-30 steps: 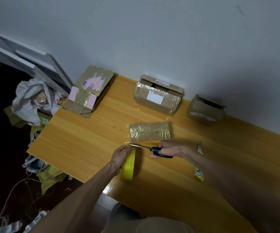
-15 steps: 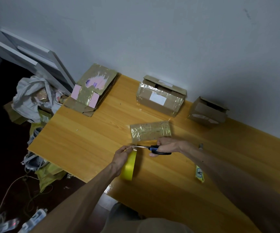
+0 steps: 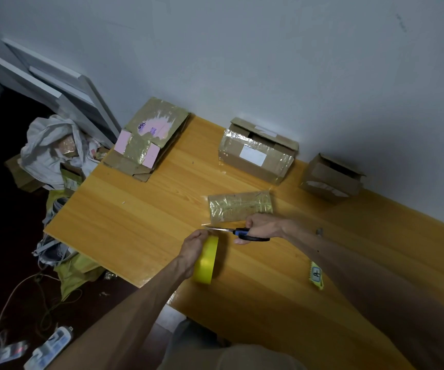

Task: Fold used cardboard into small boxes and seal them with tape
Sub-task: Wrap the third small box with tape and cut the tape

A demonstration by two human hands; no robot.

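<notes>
The left hand [image 3: 193, 247] grips the yellow tape roll [image 3: 205, 260] upright on the table [image 3: 135, 217]. The right hand [image 3: 262, 227] holds scissors [image 3: 238, 232], blades by the small taped box [image 3: 239, 206].

Cutting tape at the table
Left hand [image 3: 193, 245] holds the tape roll [image 3: 205, 260]; right hand [image 3: 262, 226] grips scissors [image 3: 238, 232] beside a taped box [image 3: 240, 206].

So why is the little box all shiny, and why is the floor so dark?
In the head view, the small taped box glints because its tape reflects light; also in the head view, the floor left of the table lies in deep shadow.
</notes>
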